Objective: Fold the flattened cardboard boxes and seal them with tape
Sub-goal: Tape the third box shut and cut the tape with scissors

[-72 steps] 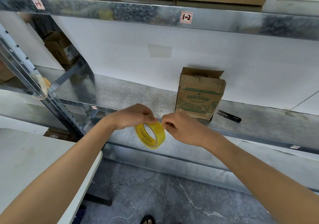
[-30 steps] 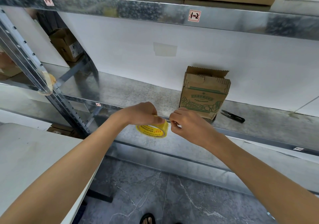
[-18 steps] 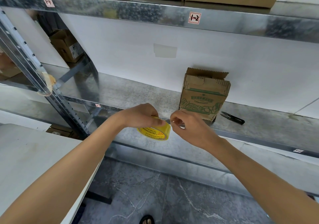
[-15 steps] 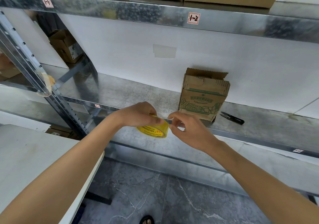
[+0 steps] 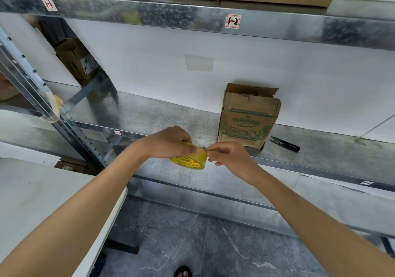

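Galvanised steel shelving stood against a white wall. On its middle level a small printed cardboard box stood upright close to the wall, its top flaps not folded down and no tape visible on it. It looked set there out of the way until the tape was ready. Black snips lay just to its right, not touching it (probably kept handy for cutting a strip).

In front of the shelf edge, over the floor, the yellow tape roll was held in the air between both hands. The left hand curled over the top of the roll and gripped it, which seemed meant to keep it from turning. The right hand pinched thumb and forefinger together at the roll's right rim, its other fingers loosely curled. That looked like picking up the free end, though the end itself was too thin and clear to make out. Sealing had not begun. A white table sat at the lower left.
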